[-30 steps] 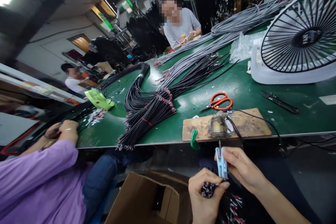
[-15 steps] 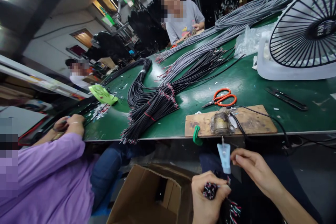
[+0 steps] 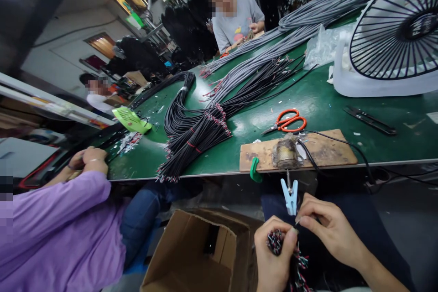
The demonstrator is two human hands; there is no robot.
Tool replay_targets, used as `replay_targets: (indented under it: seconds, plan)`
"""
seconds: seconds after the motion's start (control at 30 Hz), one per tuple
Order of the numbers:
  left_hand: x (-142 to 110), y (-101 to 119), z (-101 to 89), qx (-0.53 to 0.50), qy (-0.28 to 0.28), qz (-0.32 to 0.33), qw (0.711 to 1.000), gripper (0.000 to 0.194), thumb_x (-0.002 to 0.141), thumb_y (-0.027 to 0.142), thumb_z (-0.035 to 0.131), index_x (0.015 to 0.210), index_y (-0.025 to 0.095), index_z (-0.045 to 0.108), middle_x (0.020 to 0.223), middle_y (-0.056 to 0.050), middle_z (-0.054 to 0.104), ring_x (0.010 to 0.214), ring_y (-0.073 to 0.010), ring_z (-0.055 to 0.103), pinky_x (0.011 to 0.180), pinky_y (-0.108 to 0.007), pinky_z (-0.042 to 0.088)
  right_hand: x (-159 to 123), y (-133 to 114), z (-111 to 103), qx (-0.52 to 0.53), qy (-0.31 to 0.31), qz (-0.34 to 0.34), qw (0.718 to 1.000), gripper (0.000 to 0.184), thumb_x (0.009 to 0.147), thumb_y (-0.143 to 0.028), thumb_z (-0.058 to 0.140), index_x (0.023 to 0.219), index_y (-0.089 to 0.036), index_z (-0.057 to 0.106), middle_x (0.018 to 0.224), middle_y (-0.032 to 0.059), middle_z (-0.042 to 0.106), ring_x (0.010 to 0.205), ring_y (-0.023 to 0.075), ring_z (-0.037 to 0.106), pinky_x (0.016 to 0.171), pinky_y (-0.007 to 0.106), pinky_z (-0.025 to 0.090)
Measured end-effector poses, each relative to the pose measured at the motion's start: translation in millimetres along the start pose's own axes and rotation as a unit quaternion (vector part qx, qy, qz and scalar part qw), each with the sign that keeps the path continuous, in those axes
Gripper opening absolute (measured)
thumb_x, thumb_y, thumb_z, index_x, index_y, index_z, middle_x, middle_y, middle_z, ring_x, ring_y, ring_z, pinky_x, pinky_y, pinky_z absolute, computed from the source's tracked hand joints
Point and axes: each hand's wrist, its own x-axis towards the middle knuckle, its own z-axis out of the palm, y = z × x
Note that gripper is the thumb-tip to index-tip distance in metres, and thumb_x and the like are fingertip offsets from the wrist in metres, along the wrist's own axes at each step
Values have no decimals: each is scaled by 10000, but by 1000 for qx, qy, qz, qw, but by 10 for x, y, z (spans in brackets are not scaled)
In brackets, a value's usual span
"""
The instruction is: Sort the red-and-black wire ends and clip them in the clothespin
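My left hand [image 3: 273,248] is wrapped round a bundle of thin black cables [image 3: 274,241], whose red, white and green wire ends show at the fist and below it. Thumb and forefinger of my right hand [image 3: 326,223] pinch close to my left thumb, at a fine wire end too small to make out clearly. Just above both hands a light blue clothespin [image 3: 290,197] hangs from the metal shaft of a small motor [image 3: 286,153]. That motor is fixed on a wooden board [image 3: 328,148] at the table edge.
Orange-handled scissors [image 3: 290,121], black snips [image 3: 371,121] and a white fan [image 3: 393,41] are on the green table [image 3: 253,134]. Black cable bundles [image 3: 195,134] and grey cables [image 3: 270,50] lie across it. An open cardboard box [image 3: 191,255] stands below. A co-worker in purple [image 3: 68,228] sits at left.
My right hand has moved down and left to meet my left hand, its fingertips now pinching there. The clothespin has turned from side-on to showing both its legs. The view shifted slightly.
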Motion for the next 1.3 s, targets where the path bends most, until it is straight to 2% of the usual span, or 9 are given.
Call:
replay_targets:
  seconds: [0.1, 0.2, 0.33, 0.6, 0.77, 0.97, 1.13, 1.3]
  plan:
    - [-21, -24, 0, -29, 27, -1, 999, 283, 859, 371, 703, 654, 181, 659, 613, 0, 581, 555, -159, 567, 539, -265, 409, -59, 30, 36, 8, 7, -13, 1000, 271, 942, -313, 633, 704, -194, 685, 674, 19, 677, 676, 180, 621, 742, 326, 476]
    - [-21, 13, 10, -35, 48, 24, 998, 218, 828, 309, 738, 660, 183, 681, 621, 5, 603, 547, -142, 556, 549, -252, 410, -100, 22, 44, 2, 24, -34, 999, 164, 929, -255, 658, 787, -213, 728, 721, 14, 710, 703, 181, 653, 806, 345, 474]
    - [-4, 70, 27, -4, 57, 61, 997, 163, 789, 212, 752, 640, 186, 692, 611, 11, 623, 570, -138, 565, 586, -242, 416, -107, -23, 12, -30, 36, -66, 997, 107, 915, -167, 654, 867, -222, 733, 761, 15, 718, 724, 185, 656, 805, 352, 472]
    - [14, 104, 49, 32, 57, 80, 995, 158, 782, 159, 746, 638, 186, 686, 607, 18, 611, 570, -141, 559, 581, -245, 412, -101, -103, 23, -84, 47, -88, 991, 131, 886, -131, 633, 798, -195, 705, 695, 30, 698, 648, 193, 642, 744, 372, 501]
    - [27, 107, 41, 34, 57, 74, 995, 153, 774, 156, 758, 645, 187, 682, 616, 33, 602, 578, -123, 558, 589, -225, 408, -80, -97, 31, -94, 55, -85, 990, 167, 840, -97, 631, 717, -197, 683, 646, 12, 679, 607, 179, 638, 741, 369, 501]
    - [28, 102, 32, 35, 49, 62, 996, 176, 766, 162, 771, 627, 181, 665, 620, 34, 590, 582, -123, 546, 589, -228, 400, -67, -108, 23, -92, 62, -65, 992, 127, 849, -121, 666, 760, -197, 714, 686, 23, 725, 632, 186, 664, 811, 385, 505]
    - [28, 99, 19, 34, 50, 56, 997, 182, 765, 171, 771, 622, 177, 659, 612, 28, 576, 576, -132, 540, 582, -239, 397, -68, -77, 33, -84, 58, -76, 992, 164, 844, -108, 651, 712, -193, 696, 649, 13, 701, 598, 176, 653, 840, 399, 497]
    - [24, 89, 12, 27, 47, 51, 997, 181, 759, 189, 777, 621, 176, 661, 610, 24, 577, 575, -140, 545, 582, -248, 402, -42, -49, -2, -63, 28, -29, 997, 142, 873, -170, 659, 757, -201, 734, 709, 35, 736, 669, 203, 675, 884, 416, 489]
